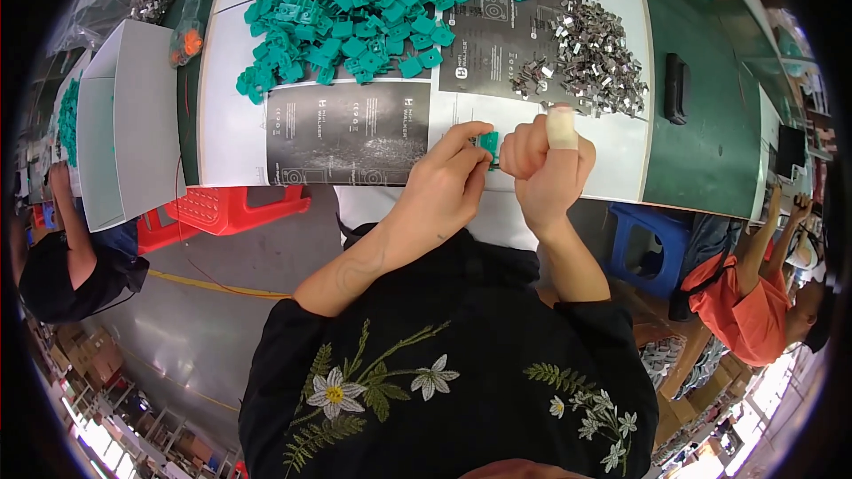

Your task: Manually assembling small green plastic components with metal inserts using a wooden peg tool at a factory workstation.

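Note:
Between the fingertips of my left hand [453, 168] is a small green plastic part [489, 144], held just over the near edge of the table. My right hand [548, 164] is curled closed close beside it, a pale wrap around its thumb. Whatever sits in the right fingers is hidden. Beyond my hands to the left lies a big heap of green plastic parts [355, 13] like the held one. A pile of small shiny metal pieces [603, 58] lies beyond my right hand.
A white box [146, 115] stands left, beside a clear bottle with orange bits [188, 31]. A black object [676, 89] lies on the green tabletop [701, 151] at right. Red [222, 208] and blue stools [648, 248] stand below the table. Other people sit at both sides.

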Motion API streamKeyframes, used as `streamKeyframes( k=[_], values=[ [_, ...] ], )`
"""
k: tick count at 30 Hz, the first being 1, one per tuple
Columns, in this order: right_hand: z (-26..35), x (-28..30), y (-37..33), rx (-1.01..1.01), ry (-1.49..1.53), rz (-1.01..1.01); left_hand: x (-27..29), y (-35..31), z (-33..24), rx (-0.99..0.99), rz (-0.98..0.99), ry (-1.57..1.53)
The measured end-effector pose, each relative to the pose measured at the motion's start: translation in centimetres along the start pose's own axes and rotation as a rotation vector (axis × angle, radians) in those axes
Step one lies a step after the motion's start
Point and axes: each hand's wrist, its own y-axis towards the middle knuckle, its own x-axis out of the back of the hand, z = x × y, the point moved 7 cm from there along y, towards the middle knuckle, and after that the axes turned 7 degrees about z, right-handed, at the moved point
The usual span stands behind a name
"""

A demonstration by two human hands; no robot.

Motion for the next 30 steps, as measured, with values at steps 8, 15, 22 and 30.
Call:
streamKeyframes(
  k=[8, 15, 22, 30],
  values=[
    [-0.9, 1.4, 0.3, -0.079, 0.302, -0.074, 0.0, -0.2, 0.7, 0.051, 0.022, -0.025],
    [-0.5, 1.4, -0.6, 0.036, 0.307, 0.257, 0.2, -0.1, 0.8, 0.081, 0.045, -0.059],
    [-1.3, 1.1, -1.2, 0.053, 0.39, 0.278, 0.0, 0.0, 0.9, 0.072, 0.051, -0.052],
    [-0.3, 1.0, -0.8, 0.085, 0.307, 0.309, 0.1, 0.0, 0.9, 0.086, 0.064, -0.055]
  ],
)
